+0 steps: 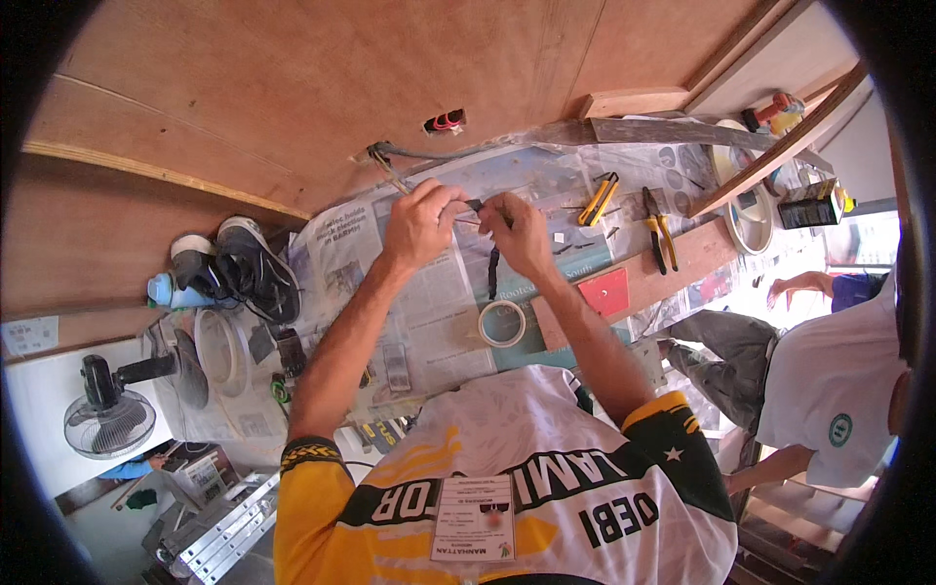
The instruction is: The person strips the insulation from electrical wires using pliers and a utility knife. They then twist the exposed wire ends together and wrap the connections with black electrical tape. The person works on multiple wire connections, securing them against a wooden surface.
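Note:
Both my hands are pinched close together over the newspaper-covered bench. My left hand point(421, 226) is closed around a thin cable point(392, 174) that comes out of a hole in the wooden panel. Fingers of my right hand point(521, 236) pinch a small black piece point(475, 205), which looks like electrical tape, at the cable's end between the hands. Just below, a crumpled black strip point(492, 273) extends toward a cream tape roll point(502, 324); whether it hangs or lies there I cannot tell. My fingers partly hide the cable's end.
A yellow utility knife point(599, 199) and yellow-handled pliers point(659, 230) lie to the right, near a wooden board point(697, 255) and red square point(604, 292). Dark shoes point(255, 268) stand left. Red wires point(447, 121) show in a panel opening. Another person point(819, 380) is at right.

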